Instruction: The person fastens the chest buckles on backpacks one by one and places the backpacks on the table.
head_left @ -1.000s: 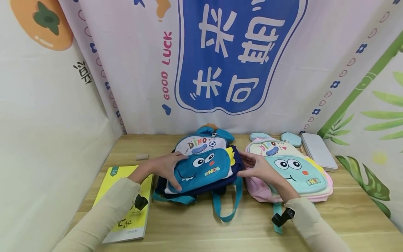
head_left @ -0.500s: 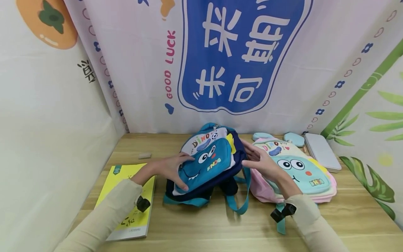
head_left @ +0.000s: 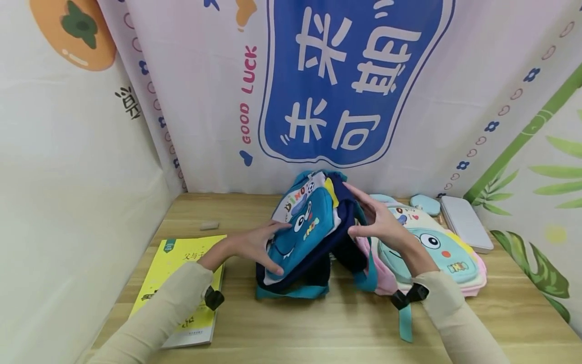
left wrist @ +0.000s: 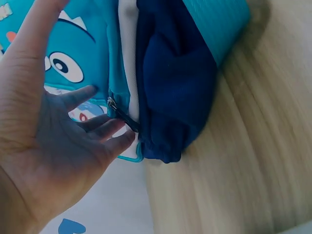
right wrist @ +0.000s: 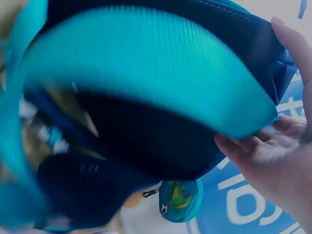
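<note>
A blue dinosaur backpack (head_left: 302, 232) stands tilted in the middle of the table, its front turned to the left. My left hand (head_left: 256, 247) holds its left side, thumb and fingers spread across the front pocket; in the left wrist view the fingertips lie by a zip pull (left wrist: 123, 114). At the right side, my right hand (head_left: 379, 220) grips the backpack's edge. The right wrist view shows the fingers beside a teal strap (right wrist: 146, 53) and the thumb at the dark corner. The back panel is mostly hidden in the head view.
A pink and mint dinosaur backpack (head_left: 450, 253) lies on the right, partly behind the right hand. Beyond it are a mint pouch (head_left: 425, 204) and a white flat case (head_left: 466, 225). A yellow book (head_left: 154, 303) and a small grey block (head_left: 209, 225) lie left. A printed curtain (head_left: 209, 101) hangs behind.
The blue backpack has moved right and been tilted up, its front turning leftward. Its straps now overlap the pink backpack. Both hands have stayed on it, shifting slightly right.
</note>
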A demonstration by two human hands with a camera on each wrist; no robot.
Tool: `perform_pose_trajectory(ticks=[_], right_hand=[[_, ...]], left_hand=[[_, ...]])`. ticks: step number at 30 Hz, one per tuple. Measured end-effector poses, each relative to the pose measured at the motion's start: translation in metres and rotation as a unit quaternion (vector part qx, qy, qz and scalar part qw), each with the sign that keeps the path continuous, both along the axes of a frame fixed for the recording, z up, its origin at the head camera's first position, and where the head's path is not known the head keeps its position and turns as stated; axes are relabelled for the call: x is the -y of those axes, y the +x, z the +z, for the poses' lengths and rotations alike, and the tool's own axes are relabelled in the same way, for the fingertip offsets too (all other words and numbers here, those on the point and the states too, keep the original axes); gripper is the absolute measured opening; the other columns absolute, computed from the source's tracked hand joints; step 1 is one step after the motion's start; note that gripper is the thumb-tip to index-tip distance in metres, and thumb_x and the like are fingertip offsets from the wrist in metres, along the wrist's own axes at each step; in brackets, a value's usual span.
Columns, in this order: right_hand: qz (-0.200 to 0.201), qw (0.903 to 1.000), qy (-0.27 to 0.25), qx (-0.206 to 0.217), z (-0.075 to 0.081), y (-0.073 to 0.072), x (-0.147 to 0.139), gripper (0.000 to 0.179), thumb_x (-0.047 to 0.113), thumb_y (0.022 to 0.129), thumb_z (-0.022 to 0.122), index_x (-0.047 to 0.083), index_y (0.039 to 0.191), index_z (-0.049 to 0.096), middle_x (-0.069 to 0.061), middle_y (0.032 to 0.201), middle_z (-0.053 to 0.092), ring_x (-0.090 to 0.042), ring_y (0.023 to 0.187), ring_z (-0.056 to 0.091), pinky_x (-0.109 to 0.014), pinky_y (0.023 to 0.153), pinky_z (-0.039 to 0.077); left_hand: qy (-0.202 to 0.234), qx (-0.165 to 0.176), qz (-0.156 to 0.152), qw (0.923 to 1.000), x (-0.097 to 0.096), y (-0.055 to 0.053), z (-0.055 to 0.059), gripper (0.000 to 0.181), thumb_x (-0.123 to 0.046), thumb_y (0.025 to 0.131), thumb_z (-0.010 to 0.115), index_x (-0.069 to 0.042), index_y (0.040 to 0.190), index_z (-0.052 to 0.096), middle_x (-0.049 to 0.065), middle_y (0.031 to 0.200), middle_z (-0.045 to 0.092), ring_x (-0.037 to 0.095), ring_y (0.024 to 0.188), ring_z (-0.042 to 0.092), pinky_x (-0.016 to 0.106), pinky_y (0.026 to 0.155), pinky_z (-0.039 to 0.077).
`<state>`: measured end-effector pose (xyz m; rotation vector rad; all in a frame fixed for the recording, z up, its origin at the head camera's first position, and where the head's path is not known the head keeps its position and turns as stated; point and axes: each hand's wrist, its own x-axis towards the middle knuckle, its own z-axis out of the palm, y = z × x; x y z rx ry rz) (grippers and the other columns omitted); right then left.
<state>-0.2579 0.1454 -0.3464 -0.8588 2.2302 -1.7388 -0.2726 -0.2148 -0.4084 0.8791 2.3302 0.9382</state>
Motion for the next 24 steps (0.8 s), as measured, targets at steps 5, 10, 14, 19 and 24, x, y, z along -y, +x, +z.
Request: perform_pose_trajectory(ticks=[5, 10, 14, 19, 24], right_hand=[[-0.013, 0.9993, 0.021, -0.026, 0.02, -0.001, 0.005, 0.083, 0.019, 0.091, 0.076, 0.028, 0.161, 0.032, 0.004, 0.17, 0.021, -0.02, 0.159, 0.014, -0.01, 0.114, 0.03], [-0.011, 0.9982, 0.043, -0.042, 0.036, -0.003, 0.012, 0.08, 0.021, 0.091, 0.076, 0.028, 0.16, 0.034, 0.002, 0.17, 0.021, -0.018, 0.159, 0.015, -0.035, 0.125, 0.024], [-0.006, 0.9972, 0.048, -0.057, 0.044, -0.005, 0.019, 0.078, 0.02, 0.092, 0.075, 0.028, 0.159, 0.036, 0.0, 0.17, 0.022, -0.017, 0.159, 0.015, -0.049, 0.126, 0.018], [-0.001, 0.9955, 0.052, -0.079, 0.056, -0.006, 0.028, 0.075, 0.017, 0.092, 0.075, 0.026, 0.158, 0.04, 0.0, 0.167, 0.031, -0.019, 0.156, 0.026, -0.048, 0.124, 0.025], [0.001, 0.9925, 0.07, -0.1, 0.068, -0.008, 0.035, 0.074, 0.022, 0.091, 0.078, 0.025, 0.156, 0.042, -0.002, 0.165, 0.035, -0.025, 0.151, 0.036, -0.052, 0.119, 0.034]], left_hand=[[0.024, 0.003, -0.003, 0.9997, -0.007, -0.001, 0.0, 0.115, -0.056, 0.075, 0.086, -0.025, 0.163, 0.018, 0.011, 0.164, 0.019, 0.034, 0.146, 0.029, 0.057, 0.114, 0.04], [0.049, 0.012, -0.011, 0.9987, -0.013, 0.0, 0.001, 0.117, -0.052, 0.075, 0.086, -0.019, 0.163, 0.017, 0.012, 0.163, 0.021, 0.033, 0.147, 0.029, 0.058, 0.116, 0.037], [0.07, 0.022, -0.021, 0.9971, -0.018, 0.001, 0.001, 0.117, -0.05, 0.076, 0.086, -0.016, 0.163, 0.015, 0.012, 0.163, 0.022, 0.032, 0.146, 0.031, 0.057, 0.117, 0.036], [0.087, 0.011, -0.031, 0.9957, -0.025, 0.003, 0.002, 0.116, -0.046, 0.078, 0.086, -0.011, 0.162, 0.015, 0.013, 0.164, 0.023, 0.032, 0.148, 0.032, 0.056, 0.118, 0.034], [0.108, 0.003, -0.036, 0.9935, -0.028, 0.003, 0.004, 0.115, -0.038, 0.078, 0.087, -0.008, 0.162, 0.014, 0.014, 0.164, 0.025, 0.032, 0.149, 0.033, 0.055, 0.12, 0.032]])
